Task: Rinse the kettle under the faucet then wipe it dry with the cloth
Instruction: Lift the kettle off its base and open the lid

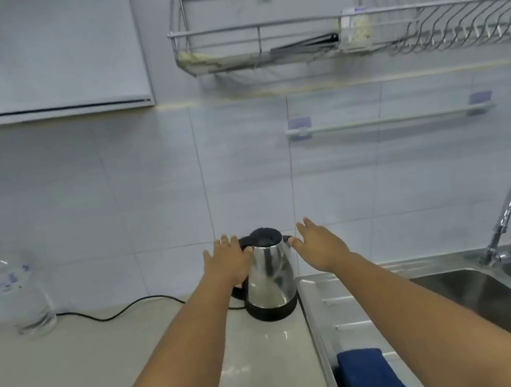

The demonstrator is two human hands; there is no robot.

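Now both hands, left hand (226,260) and right hand (321,245), flank kettle (268,275), each grip spread.

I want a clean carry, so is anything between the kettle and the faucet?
Nothing visible. From the kettle, only the bare drainboard and the open sink lie before the faucet. The cloth lies nearer the camera.

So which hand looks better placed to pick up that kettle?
The left hand: its fingers reach the black handle of the electric kettle. The right hand is open beside the spout.
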